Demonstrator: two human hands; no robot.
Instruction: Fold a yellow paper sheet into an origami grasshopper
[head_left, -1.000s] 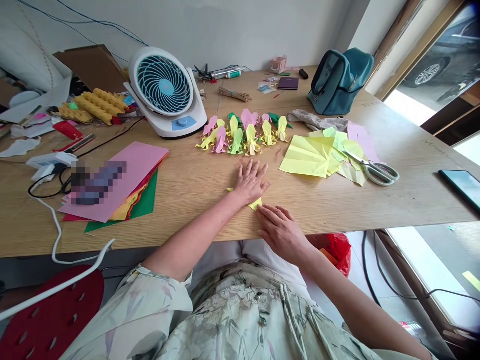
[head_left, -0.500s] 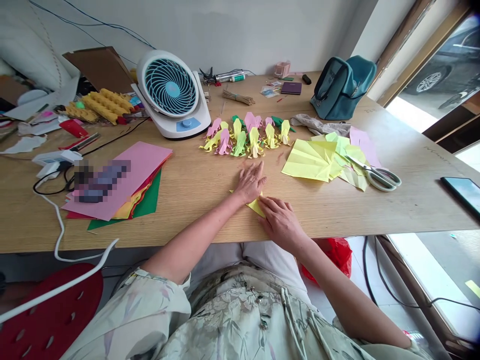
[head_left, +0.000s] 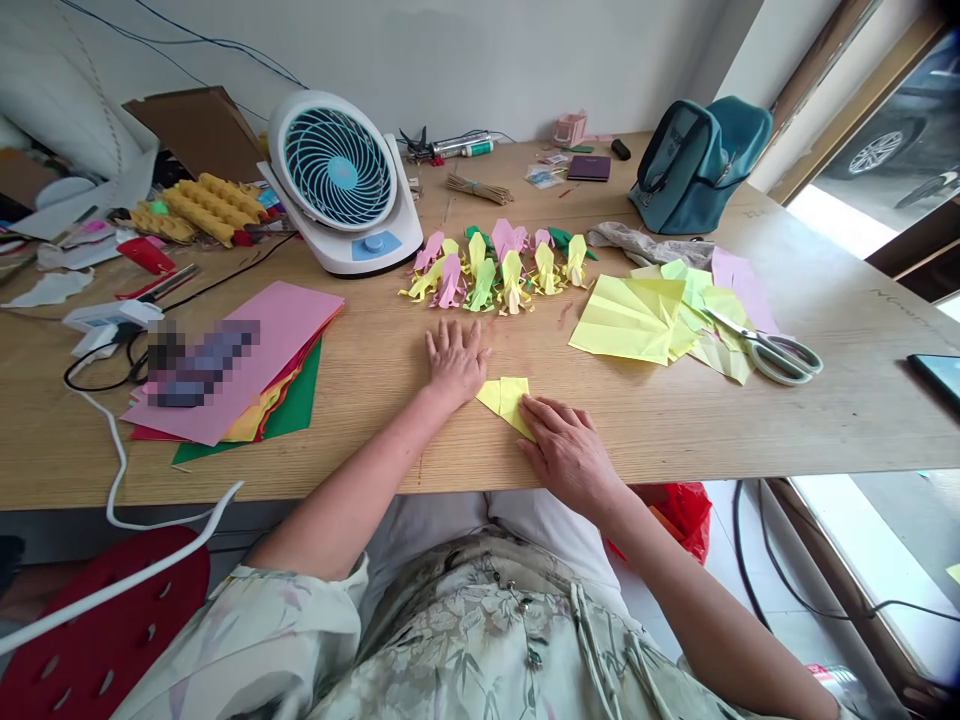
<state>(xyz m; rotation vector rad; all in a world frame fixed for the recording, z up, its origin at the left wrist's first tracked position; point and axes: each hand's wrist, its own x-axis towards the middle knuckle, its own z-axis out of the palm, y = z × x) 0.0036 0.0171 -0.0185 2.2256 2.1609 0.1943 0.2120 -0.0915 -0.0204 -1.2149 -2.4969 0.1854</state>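
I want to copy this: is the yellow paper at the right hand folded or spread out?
Folded: the yellow paper is a small, angular shape divided by a line; the right hand touches it.

Indoor craft workspace, wooden table (head_left: 375, 360), folded paper figures (head_left: 484, 282), coloured paper stack (head_left: 289, 315), scissors (head_left: 786, 360)

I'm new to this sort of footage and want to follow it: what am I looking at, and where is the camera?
There is no machine here, just a person's two bare hands. The camera is worn on their head, looking forward and down, so their arms reach away from you. The left hand lies flat on the table, fingers spread. The right hand rests its fingertips on a small folded yellow paper; neither hand visibly grips anything. Beyond are paper figures in several colours and a fan. Stacked coloured paper lies to the left, loose sheets and scissors to the right.
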